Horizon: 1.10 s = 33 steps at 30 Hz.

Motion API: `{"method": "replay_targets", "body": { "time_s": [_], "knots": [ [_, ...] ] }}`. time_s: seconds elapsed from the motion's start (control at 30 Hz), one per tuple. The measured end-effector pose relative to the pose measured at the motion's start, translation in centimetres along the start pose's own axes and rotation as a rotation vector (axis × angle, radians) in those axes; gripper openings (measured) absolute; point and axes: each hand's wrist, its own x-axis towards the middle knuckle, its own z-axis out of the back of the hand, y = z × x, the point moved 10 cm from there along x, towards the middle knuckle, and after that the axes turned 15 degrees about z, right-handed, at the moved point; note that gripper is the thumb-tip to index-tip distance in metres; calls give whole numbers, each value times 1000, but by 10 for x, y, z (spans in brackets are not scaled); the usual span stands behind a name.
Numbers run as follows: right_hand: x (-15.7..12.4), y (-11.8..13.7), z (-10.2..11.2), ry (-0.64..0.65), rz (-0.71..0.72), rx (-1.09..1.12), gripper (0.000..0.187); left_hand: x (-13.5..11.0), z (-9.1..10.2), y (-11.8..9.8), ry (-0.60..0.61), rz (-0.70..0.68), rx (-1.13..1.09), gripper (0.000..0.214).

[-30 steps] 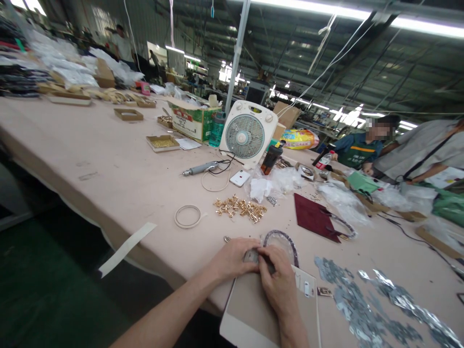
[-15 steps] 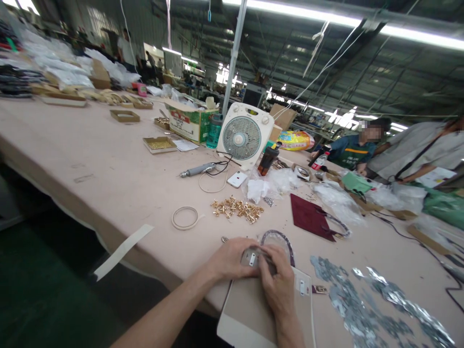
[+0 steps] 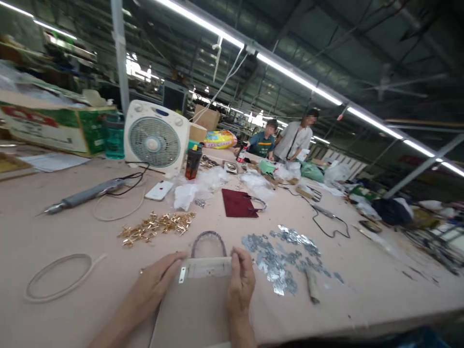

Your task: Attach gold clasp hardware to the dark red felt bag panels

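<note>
A flat beige bag panel [image 3: 197,299] lies on the pink table in front of me, with a pale strip and a small metal plate [image 3: 181,275] along its top edge and a dark braided handle loop [image 3: 208,237] above it. My left hand [image 3: 159,282] holds the panel's top left corner, fingers pressed on it. My right hand [image 3: 241,282] pinches the top right corner, thumb on the strip. A pile of gold metal fittings [image 3: 155,226] lies to the upper left. Several silver metal pieces [image 3: 279,253] are scattered to the right.
A dark red bag [image 3: 239,203], white fan [image 3: 155,137], electric screwdriver [image 3: 85,195], white phone [image 3: 158,190], dark bottle [image 3: 192,162], cardboard box [image 3: 54,123] and tape loop [image 3: 60,276] are on the table. Two people [image 3: 286,140] stand at the far end. A cable [image 3: 326,217] crosses the right side.
My view has swung to the right and closer to the table. My hands have moved apart from the middle of the panel's top edge to its two corners.
</note>
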Motion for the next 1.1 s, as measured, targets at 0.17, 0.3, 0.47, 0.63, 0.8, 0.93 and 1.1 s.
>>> {"method": "replay_targets", "body": {
  "time_s": [0.17, 0.3, 0.47, 0.63, 0.8, 0.93, 1.1],
  "knots": [
    [-3, -26, 57, -87, -53, -106, 31, 3, 1, 2, -24, 15, 13, 50],
    [8, -52, 101, -90, -27, -300, 33, 3, 0, 3, -21, 28, 3, 51],
    [30, -86, 122, 80, 60, -549, 37, 8, -3, 14, -21, 33, -23, 53],
    [28, -123, 127, 190, 38, -726, 42, 0, -2, 6, 16, 28, -52, 50],
    [24, -139, 125, 260, 31, -756, 46, -9, 1, -11, 24, -6, -78, 46],
    [27, -129, 129, 243, -4, -757, 52, -14, 2, -18, 31, -43, -66, 38],
    [26, -111, 134, 119, -146, -604, 48, -19, 3, -23, 1, -86, -8, 38]
  ]
}}
